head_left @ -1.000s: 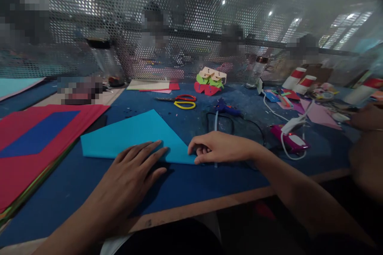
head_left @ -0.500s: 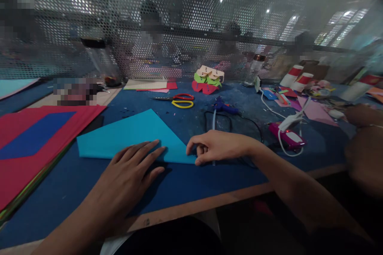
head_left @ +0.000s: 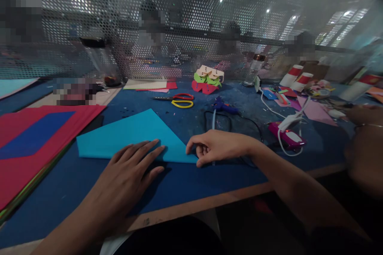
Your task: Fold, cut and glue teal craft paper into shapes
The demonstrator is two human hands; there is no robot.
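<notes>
A folded sheet of bright blue paper [head_left: 128, 131] lies on the dark blue table, its point reaching right. My left hand [head_left: 134, 169] rests flat on its lower middle, fingers spread, thumb apart on the near side. At the right tip of the paper is my right hand [head_left: 212, 147], its fingers curled and pressed on or beside the tip with the thumb close to the near edge. Scissors with red and yellow handles [head_left: 182, 101] lie behind the paper. A blue glue gun [head_left: 224, 106] is just beyond my right hand.
Red sheets with a blue piece [head_left: 38, 135] lie left. Behind stand a paper model [head_left: 208, 79] and a glass bottle [head_left: 254, 71]. A pink device [head_left: 287, 136] with a white cable sits right, near another person's hand [head_left: 363, 115]. A perforated screen [head_left: 185, 20] rises behind.
Both my hands and the blue paper stay almost exactly in place; my right thumb has shifted very slightly right. At the far right, the other person's hand has moved a little.
</notes>
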